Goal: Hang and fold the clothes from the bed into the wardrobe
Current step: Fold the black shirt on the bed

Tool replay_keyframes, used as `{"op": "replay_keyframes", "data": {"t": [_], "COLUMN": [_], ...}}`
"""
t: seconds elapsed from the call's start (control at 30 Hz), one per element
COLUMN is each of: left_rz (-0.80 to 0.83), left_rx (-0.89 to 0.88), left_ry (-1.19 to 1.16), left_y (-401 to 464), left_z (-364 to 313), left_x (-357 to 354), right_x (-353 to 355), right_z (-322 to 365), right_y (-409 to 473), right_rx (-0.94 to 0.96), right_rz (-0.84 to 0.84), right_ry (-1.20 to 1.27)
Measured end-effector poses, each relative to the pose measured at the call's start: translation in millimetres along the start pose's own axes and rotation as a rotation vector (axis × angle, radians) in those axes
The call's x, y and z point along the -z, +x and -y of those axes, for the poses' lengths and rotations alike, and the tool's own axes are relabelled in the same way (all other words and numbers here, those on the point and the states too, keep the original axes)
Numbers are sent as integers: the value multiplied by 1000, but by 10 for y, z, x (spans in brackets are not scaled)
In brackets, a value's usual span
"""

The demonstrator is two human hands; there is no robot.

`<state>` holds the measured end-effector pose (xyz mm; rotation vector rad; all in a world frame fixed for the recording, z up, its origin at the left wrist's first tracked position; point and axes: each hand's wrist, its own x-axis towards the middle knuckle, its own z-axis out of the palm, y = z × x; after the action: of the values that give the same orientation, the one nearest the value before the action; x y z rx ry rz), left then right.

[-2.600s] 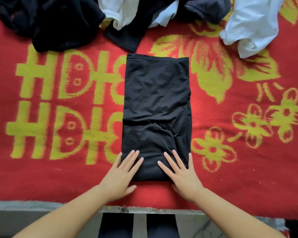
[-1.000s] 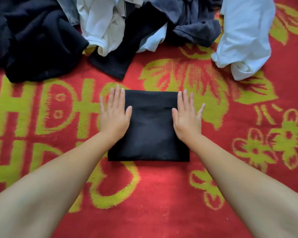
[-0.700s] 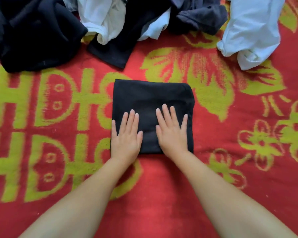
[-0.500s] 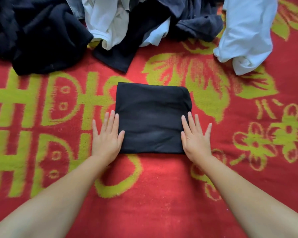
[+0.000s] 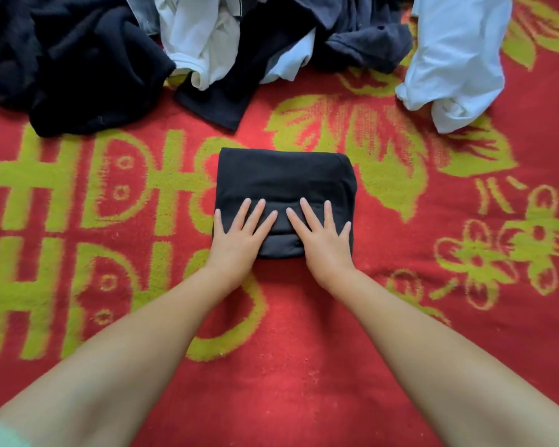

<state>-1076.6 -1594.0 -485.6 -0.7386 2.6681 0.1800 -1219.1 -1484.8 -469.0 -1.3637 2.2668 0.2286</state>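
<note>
A black garment (image 5: 284,179), folded into a small rectangle, lies in the middle of the red and yellow bedspread (image 5: 304,366). My left hand (image 5: 239,235) presses flat on its near left part, fingers straight and spread. My right hand (image 5: 321,235) presses flat on its near right part the same way. A crease runs across the cloth just past my fingertips. No wardrobe is in view.
Unfolded clothes are heaped along the far edge: a black pile (image 5: 65,62) at the left, white shirts (image 5: 200,37) and dark navy pieces (image 5: 359,40) in the middle, a white garment (image 5: 452,59) at the right.
The long black garment was folded in half into a small rectangle. My hands moved from beside its edges onto its near half and press down on it.
</note>
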Motion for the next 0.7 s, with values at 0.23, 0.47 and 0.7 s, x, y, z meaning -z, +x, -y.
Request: {"op": "replay_keyframes", "data": {"t": [0.23,0.47,0.7], "left_rz": [93,83,-56], "left_rx": [30,153,550], "left_ry": [-154,-174,-245], "left_y": [-171,-1212,-3067], "left_z": [87,-38,-50], "left_x": [813,1314,1254], "right_x": [842,1415,1590], "right_z": [25,341,1426], "right_y": [-217,-955,-1802], "right_rx": [73,329,800], "right_rz": [62,121,28], "right_ry": [4,-191,-411]}}
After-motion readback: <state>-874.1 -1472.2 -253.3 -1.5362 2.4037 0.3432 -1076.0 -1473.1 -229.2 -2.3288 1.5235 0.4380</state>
